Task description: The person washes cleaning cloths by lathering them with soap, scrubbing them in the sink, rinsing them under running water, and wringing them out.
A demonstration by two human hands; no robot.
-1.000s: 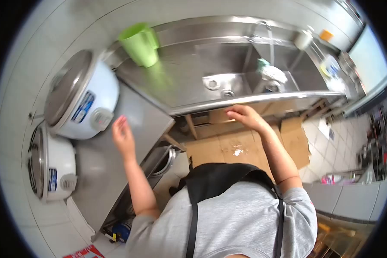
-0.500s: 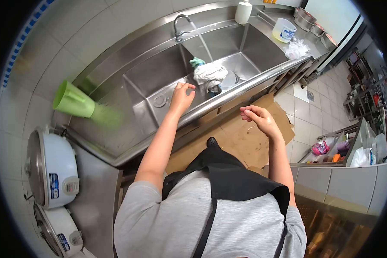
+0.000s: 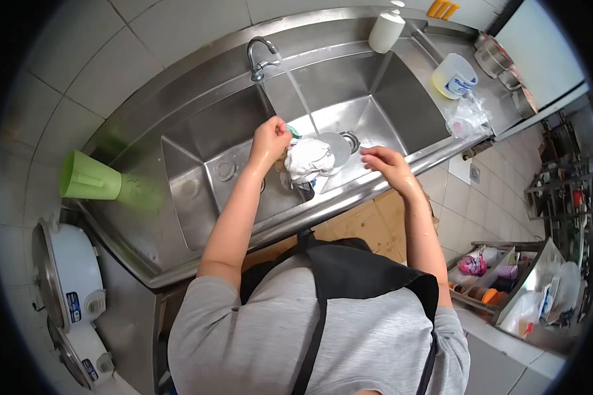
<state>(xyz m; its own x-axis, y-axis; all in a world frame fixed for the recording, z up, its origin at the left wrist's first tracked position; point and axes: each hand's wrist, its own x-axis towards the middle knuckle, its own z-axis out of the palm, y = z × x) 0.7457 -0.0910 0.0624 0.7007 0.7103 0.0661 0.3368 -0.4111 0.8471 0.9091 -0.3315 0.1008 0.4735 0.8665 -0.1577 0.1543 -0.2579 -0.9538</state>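
My left hand (image 3: 271, 141) is over the sink divider, its fingers curled together beside a green bit of cloth (image 3: 292, 132). Whether anything is pinched in it is hidden. Just right of it a bunched white cloth (image 3: 310, 160) lies over the front part of the divider. My right hand (image 3: 390, 167) hovers above the front rim of the right basin, fingers loosely bent and holding nothing. Between the hands, a round translucent dish or lid (image 3: 336, 149) sits in the right basin (image 3: 415, 99) by the drain. Water runs from the faucet (image 3: 260, 56) into this basin.
A green pitcher (image 3: 89, 176) stands on the left drainboard, with rice cookers (image 3: 76, 270) below it. Behind the right basin is a white pump bottle (image 3: 387, 29). A plastic tub (image 3: 453, 76), a clear bag (image 3: 468, 116) and metal pots (image 3: 493, 56) occupy the right counter.
My body and view have moved closer to the sink. The left hand's fingers have drawn together near the cloth, and my right hand has come over the sink's front rim. Water keeps running.
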